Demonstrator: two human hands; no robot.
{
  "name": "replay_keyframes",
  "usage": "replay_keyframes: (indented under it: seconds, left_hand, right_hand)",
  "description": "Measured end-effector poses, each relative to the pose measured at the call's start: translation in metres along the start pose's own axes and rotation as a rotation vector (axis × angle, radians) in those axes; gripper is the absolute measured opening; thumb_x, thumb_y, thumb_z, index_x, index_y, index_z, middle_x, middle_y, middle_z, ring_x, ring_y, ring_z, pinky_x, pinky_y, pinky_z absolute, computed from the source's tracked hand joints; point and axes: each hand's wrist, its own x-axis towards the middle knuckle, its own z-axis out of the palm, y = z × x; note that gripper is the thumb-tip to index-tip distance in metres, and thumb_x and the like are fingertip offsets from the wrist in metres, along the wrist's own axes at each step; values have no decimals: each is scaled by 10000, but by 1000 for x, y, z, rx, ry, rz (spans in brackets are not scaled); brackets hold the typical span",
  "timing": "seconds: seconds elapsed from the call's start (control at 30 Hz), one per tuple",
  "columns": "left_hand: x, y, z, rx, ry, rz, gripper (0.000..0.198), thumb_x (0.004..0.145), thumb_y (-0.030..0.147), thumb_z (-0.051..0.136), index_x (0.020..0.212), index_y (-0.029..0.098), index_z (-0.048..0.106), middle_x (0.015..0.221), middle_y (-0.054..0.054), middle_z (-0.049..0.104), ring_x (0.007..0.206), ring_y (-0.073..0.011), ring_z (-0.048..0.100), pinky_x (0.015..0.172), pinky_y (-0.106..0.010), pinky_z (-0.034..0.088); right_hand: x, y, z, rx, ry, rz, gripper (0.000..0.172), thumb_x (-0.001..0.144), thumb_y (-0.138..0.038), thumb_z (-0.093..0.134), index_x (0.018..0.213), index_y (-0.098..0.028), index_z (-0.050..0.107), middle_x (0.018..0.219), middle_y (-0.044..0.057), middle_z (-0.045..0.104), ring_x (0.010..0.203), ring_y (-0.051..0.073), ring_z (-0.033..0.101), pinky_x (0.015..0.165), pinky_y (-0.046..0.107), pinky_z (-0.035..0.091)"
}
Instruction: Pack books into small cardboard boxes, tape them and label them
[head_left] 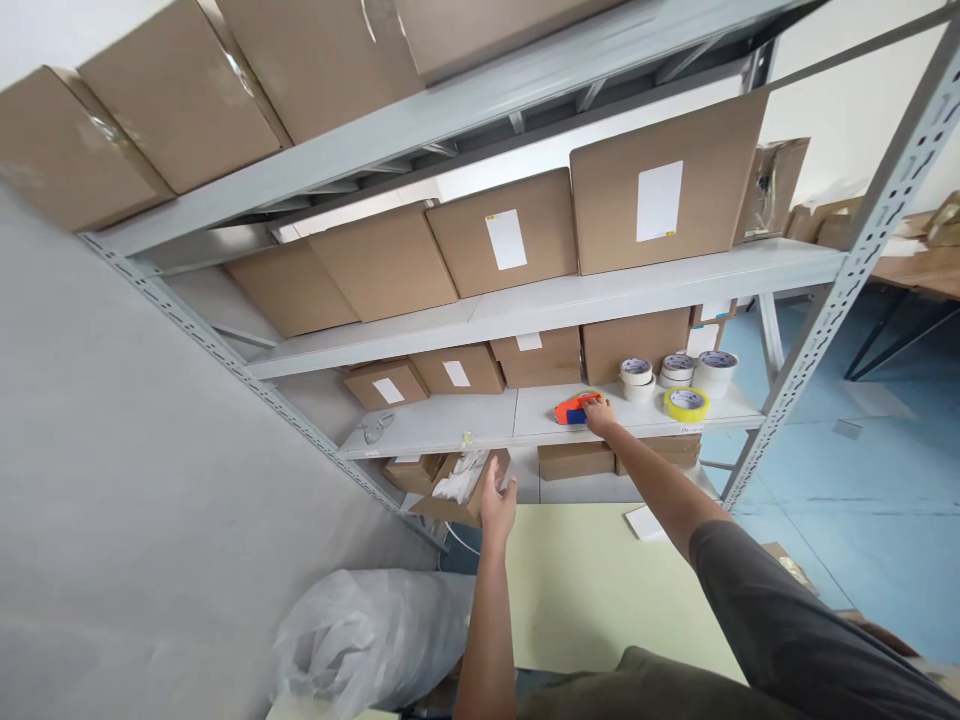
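1. Head view: your right hand [600, 413] is stretched forward from a dark grey sleeve to a shelf [465, 425] of the grey metal rack [862, 240].
2. Tape dispenser [571, 408], orange and blue: it lies on that shelf near the middle, close to the front edge. Your right fingertips touch its right end. The grip is laid on it, but you cannot tell at this size whether it is clamped round it.
3. Your left hand [497, 500] is raised lower down and to the left, back of the hand toward you. Its grip is apart, fingers spread, with nothing in it. It sits just in front of the open carton.
4. Open carton [431, 503], brown: it is on the shelf beneath, with white wrapping [459, 480] standing out of its top.
5. Yellow tape roll [686, 403]: it lies flat on the dispenser's shelf, to the right of your right hand and apart from it.
6. White tape rolls [677, 366]: three lots, stacked, just behind the yellow one.
7. Sealed cartons [457, 372], brown, several with white labels: they line the back of the same shelf and fill the two shelves above.
8. Desk [592, 600], pale green: it lies below your arms, with a white card [645, 523] at its far edge.
9. White plastic bag [375, 630]: it is bulky and sits left of the desk, against the grey wall [112, 480].
10. Floor [862, 500], blue: it shows to the right of the rack.
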Motion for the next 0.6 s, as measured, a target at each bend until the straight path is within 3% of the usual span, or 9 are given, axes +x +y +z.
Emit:
replay_keyframes:
  seconds: [0.17,0.3,0.4,0.6]
  left_hand:
    - [8,-11,-2,54,-60,52,509,959,360,688,1455,255,638,1469,-127,670,1298,-277,676,1002,-373,601]
    - [14,-16,19,65,-151,92,449,959,336,676,1396,231,676,1391,-136,713,1262,-285,688,1007,-413,599]
    - [13,-22,47,79,-238,158,462,963,332,652,1414,233,664,1402,-126,703,1265,-271,677,1024,-409,589]
    - [-10,-37,129,122,-415,293,537,974,371,639,1494,242,601,1479,-135,634,1383,-282,585,1100,-433,552]
  right_hand:
    - [-23,-13,-14,13,-13,-11,559,934,-260,661,1487,-204,603,1534,157,575,1418,343,495,1141,437,439]
    - [-61,-15,-36,154,112,-133,471,982,-256,564,1445,-202,632,1464,147,617,1396,317,519,1153,470,474]
    - [-105,-1,-48,202,160,-114,400,993,-254,551,1365,-210,690,1490,140,601,1446,315,479,1204,505,442]
    - [-233,62,-52,187,159,168,387,993,-280,578,1358,-230,694,1515,142,591,1465,345,456,1230,574,389]
